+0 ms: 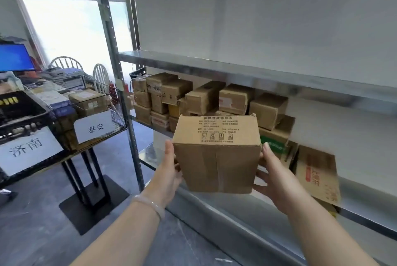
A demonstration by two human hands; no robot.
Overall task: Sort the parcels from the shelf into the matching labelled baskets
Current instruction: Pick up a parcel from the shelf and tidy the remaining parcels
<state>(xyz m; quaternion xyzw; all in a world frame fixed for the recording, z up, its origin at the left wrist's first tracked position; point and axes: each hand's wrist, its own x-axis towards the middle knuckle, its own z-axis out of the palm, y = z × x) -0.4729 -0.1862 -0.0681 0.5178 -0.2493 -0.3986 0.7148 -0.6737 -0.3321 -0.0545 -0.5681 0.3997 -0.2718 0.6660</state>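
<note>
A brown cardboard parcel (217,154) with black print on its top face is held in the air in front of the metal shelf (268,75). My left hand (167,171) grips its left side and my right hand (277,177) grips its right side, fingers reaching under and behind it. Several more cardboard parcels (202,98) are stacked on the shelf behind. To the left stand a wire basket (116,115) with a white label (94,128) and a black basket (23,115) with another white label (28,149).
The baskets sit on a black-legged table (86,179) at the left, with parcels inside them. A shelf upright (120,85) stands between the table and the parcels. A blue monitor (15,57) and two white chairs (66,63) are farther back. Grey floor lies below.
</note>
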